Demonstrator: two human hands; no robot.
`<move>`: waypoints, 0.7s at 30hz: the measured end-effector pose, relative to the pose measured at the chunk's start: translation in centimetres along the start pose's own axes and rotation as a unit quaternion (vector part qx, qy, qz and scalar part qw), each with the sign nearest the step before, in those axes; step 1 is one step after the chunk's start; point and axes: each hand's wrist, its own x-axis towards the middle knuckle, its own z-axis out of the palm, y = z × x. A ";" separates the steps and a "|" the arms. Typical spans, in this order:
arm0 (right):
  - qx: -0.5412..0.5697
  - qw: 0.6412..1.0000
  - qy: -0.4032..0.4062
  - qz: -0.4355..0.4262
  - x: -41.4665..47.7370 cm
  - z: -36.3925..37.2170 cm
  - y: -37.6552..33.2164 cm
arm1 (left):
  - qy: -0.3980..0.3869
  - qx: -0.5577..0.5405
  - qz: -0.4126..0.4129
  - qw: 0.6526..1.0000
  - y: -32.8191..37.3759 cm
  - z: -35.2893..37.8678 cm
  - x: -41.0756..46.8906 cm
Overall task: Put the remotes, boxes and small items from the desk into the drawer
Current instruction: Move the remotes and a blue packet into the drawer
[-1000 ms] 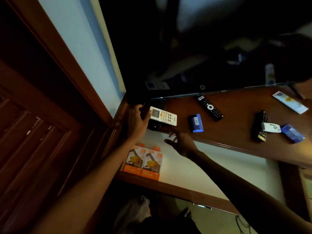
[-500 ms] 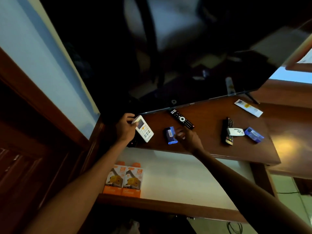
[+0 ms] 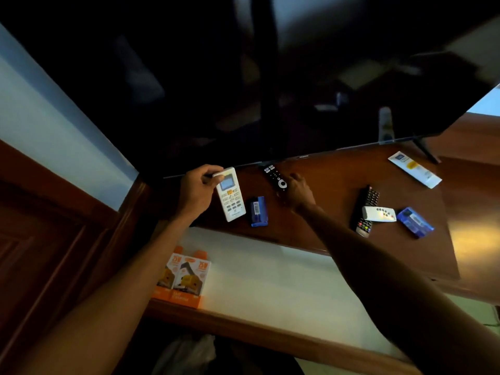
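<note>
Counted on wooden desk (image 3: 338,182): four remotes, namely white remote with display (image 3: 230,194), slim black remote (image 3: 275,176), larger black remote (image 3: 364,211), small white remote (image 3: 379,214) lying across the larger black one. Two blue boxes: one (image 3: 259,211) just beside the white display remote, second blue box (image 3: 414,222) near desk's right end, just beside the small white remote. One long white flat package (image 3: 414,169) at far right, under TV (image 3: 270,77) edge. In open drawer (image 3: 270,280) below desk front: two orange boxes (image 3: 186,277), side by side at left end, touching. Left hand (image 3: 198,192) extended over desk's left end, fingers closed on top end of white display remote, thumb on its upper edge; remote tilted, lower end toward desk front edge. Right hand (image 3: 297,192) reached forward, palm down, fingers resting on lower end of slim black remote; grip closed or not, cannot tell. White display remote: grey screen, orange button, rows of pale keys. Scene dim, labels unreadable.
</note>
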 end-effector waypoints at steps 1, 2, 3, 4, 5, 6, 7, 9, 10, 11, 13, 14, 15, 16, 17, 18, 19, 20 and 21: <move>-0.009 1.000 -0.008 -0.012 -0.1 0.2 0.3 | 0.006 0.002 -0.002 1.000 0.0 0.1 -0.1; -0.020 0.999 -0.010 -0.023 -0.2 0.5 0.7 | 0.012 0.003 -0.004 1.000 0.0 0.2 -0.2; -0.025 0.999 -0.008 -0.030 -0.4 0.6 1.2 | 0.017 0.001 -0.006 1.000 -0.2 0.2 -0.3; -0.024 0.999 -0.004 -0.033 -0.7 0.8 1.6 | 0.022 0.000 -0.009 1.000 -0.3 0.3 -0.5; -0.021 0.999 0.000 -0.032 -0.9 0.9 2.0 | 0.024 0.000 -0.012 1.000 -0.3 0.3 -0.7; -0.016 1.000 0.002 -0.027 -1.3 1.0 2.3 | 0.022 0.004 -0.014 1.000 -0.2 0.2 -0.9; -0.009 1.000 0.003 -0.019 -1.6 0.9 2.6 | 0.017 0.008 -0.015 1.000 -0.1 0.1 -1.1; 0.003 1.000 0.011 -0.001 -2.7 0.7 3.0 | 0.000 0.011 -0.012 1.000 0.2 -0.2 -1.3; 0.010 1.000 0.019 0.007 -3.4 0.6 3.2 | -0.012 0.009 -0.013 1.000 0.3 -0.4 -1.5; 0.016 0.999 0.028 0.013 -4.3 0.4 3.3 | -0.023 0.004 -0.016 1.000 0.3 -0.6 -1.7; 0.025 0.998 0.047 0.015 -6.0 -0.1 3.1 | -0.047 -0.006 -0.029 0.998 0.0 -1.0 -2.2; 0.030 0.998 0.057 0.013 -6.8 -0.3 2.8 | -0.063 -0.012 -0.036 0.997 -0.3 -1.2 -2.6; 0.036 0.997 0.071 0.009 -7.7 -0.6 2.3 | -0.080 -0.021 -0.041 0.996 -0.5 -1.3 -3.0; 0.045 0.995 0.086 0.004 -8.6 -0.8 1.6 | -0.097 -0.029 -0.041 0.994 -0.6 -1.4 -3.4; 0.055 0.994 0.097 -0.001 -9.6 -1.0 0.8 | -0.115 -0.033 -0.040 0.992 -0.6 -1.5 -3.9; 0.064 0.992 0.107 -0.006 -10.6 -0.9 0.0 | -0.134 -0.031 -0.035 0.990 -0.6 -1.7 -4.4; 0.070 0.991 0.115 -0.010 -11.7 -0.6 -0.8 | -0.152 -0.025 -0.024 0.988 -0.7 -2.0 -5.0; 0.078 0.990 0.117 -0.014 -12.8 -0.2 -1.6 | -0.170 -0.014 -0.010 0.985 -0.9 -2.2 -5.6; 0.087 0.989 0.115 -0.018 -14.1 0.5 -2.4 | -0.184 -0.003 0.000 0.983 -1.3 -2.5 -6.3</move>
